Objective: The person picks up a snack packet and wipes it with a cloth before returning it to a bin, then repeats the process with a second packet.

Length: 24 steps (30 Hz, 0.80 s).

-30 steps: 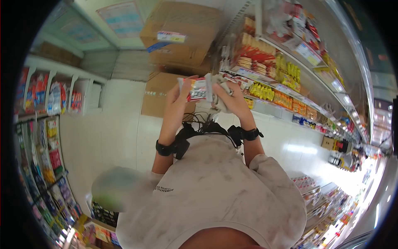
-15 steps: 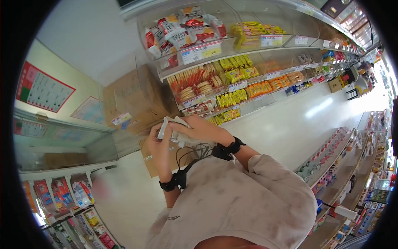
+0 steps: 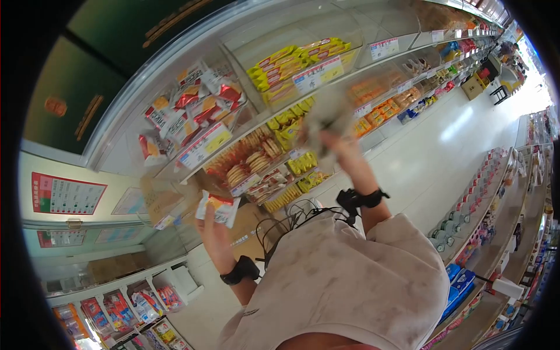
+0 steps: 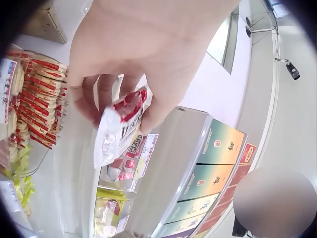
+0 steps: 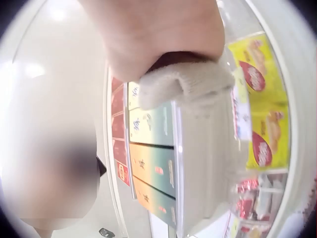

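We find the left hand raised at the near left. Its thumb and curled fingers pinch a small snack packet by its top edge. The packet is a flat, glossy foil pillow, silver-white with red panels and a crimped seam. It hangs below the fingers, clear of the shelving.

The right hand is lifted higher, to the right, with its fingers closed round a cloth. The cloth is off-white with a nubby, towel-like pile, and it is bunched into a soft roll under the palm. In the head view the cloth is motion-blurred in front of the shelf unit; we cannot tell whether it touches the unit.

The shelf unit lies beyond both hands. It has tiered shelves with clear, smooth plastic fronts that carry rectangular price labels.

- Upper tier: flat yellow packets.
- To their left: puffy red-and-white bags.
- Tier below: stacked round biscuits in clear wrap.

A brown cardboard box with matte faces sits at the far left, just behind the held packet. The pale floor to the right is glossy. Each wrist wears a black strap.
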Each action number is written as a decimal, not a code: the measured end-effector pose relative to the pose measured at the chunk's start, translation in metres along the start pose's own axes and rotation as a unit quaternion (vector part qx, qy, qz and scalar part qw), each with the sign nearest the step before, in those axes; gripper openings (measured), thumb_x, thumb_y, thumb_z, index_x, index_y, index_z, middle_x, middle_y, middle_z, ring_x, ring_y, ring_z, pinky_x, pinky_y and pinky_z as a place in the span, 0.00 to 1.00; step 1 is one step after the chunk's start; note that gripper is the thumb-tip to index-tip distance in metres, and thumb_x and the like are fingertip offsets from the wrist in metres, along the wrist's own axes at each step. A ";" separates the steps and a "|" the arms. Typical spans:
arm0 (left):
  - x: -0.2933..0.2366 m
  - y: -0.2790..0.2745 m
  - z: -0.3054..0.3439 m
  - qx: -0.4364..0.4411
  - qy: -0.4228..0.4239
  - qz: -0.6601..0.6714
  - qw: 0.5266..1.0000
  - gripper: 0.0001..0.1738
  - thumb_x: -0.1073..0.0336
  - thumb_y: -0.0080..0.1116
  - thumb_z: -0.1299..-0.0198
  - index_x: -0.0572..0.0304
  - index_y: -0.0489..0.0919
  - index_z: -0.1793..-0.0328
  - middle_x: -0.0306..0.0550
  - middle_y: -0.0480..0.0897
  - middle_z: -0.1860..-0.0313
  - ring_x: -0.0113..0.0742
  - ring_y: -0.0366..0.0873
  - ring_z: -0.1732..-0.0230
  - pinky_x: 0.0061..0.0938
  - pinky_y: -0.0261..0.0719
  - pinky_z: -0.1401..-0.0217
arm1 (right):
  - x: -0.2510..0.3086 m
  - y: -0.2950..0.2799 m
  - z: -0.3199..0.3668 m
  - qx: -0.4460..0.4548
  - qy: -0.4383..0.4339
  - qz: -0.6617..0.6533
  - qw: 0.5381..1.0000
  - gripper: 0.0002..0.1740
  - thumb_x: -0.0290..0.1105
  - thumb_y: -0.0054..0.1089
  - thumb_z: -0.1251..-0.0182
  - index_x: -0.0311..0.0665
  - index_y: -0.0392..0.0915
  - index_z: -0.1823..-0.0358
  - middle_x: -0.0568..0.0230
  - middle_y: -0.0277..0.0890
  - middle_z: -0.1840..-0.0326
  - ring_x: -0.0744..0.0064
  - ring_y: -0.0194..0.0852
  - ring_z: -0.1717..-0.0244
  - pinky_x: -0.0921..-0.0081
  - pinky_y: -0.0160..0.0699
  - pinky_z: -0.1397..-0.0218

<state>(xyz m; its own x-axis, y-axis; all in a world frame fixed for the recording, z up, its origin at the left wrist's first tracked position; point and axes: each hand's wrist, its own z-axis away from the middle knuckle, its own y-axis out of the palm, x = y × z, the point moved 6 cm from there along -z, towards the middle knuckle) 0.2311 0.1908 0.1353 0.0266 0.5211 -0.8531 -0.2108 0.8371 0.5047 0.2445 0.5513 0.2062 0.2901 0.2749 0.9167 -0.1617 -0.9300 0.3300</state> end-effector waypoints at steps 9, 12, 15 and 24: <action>0.019 0.024 -0.001 0.003 -0.052 -0.029 0.998 0.23 0.59 0.52 0.22 0.71 0.71 0.33 0.60 0.84 0.44 0.58 0.85 0.44 0.43 0.85 0.41 | 0.137 -0.129 -0.078 -0.368 -0.467 0.407 0.693 0.17 0.20 0.62 0.34 0.42 0.81 0.45 0.56 0.67 0.33 0.59 0.61 0.29 0.62 0.64 0.27; 0.028 0.005 -0.002 -0.027 -0.070 -0.065 0.995 0.21 0.60 0.54 0.23 0.70 0.72 0.35 0.60 0.84 0.46 0.55 0.87 0.47 0.42 0.86 0.42 | 0.131 -0.120 -0.116 -0.308 -0.451 0.533 0.646 0.14 0.29 0.61 0.30 0.42 0.84 0.44 0.57 0.75 0.39 0.59 0.69 0.34 0.52 0.58 0.22; 0.029 -0.004 0.003 -0.015 -0.068 -0.045 0.997 0.20 0.64 0.55 0.26 0.70 0.73 0.35 0.61 0.84 0.46 0.53 0.87 0.47 0.41 0.86 0.41 | 0.094 -0.142 -0.152 -0.170 -0.329 0.682 0.631 0.22 0.46 0.49 0.22 0.39 0.83 0.41 0.59 0.83 0.47 0.57 0.79 0.40 0.43 0.47 0.16; -0.007 -0.025 0.015 -0.038 -0.026 -0.170 0.984 0.25 0.74 0.62 0.33 0.69 0.70 0.31 0.57 0.83 0.43 0.48 0.87 0.47 0.34 0.88 0.47 | 0.110 -0.063 -0.075 -0.194 -0.465 0.406 0.762 0.32 0.49 0.36 0.17 0.27 0.80 0.45 0.45 0.82 0.47 0.50 0.79 0.44 0.56 0.69 0.33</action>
<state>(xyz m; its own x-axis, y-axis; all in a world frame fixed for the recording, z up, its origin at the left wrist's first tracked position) 0.2504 0.1683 0.1308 0.1582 0.2221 -0.9621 -0.2533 0.9509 0.1779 0.2158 0.6586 0.3031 0.4596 -0.8130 0.3575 -0.8587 -0.5095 -0.0548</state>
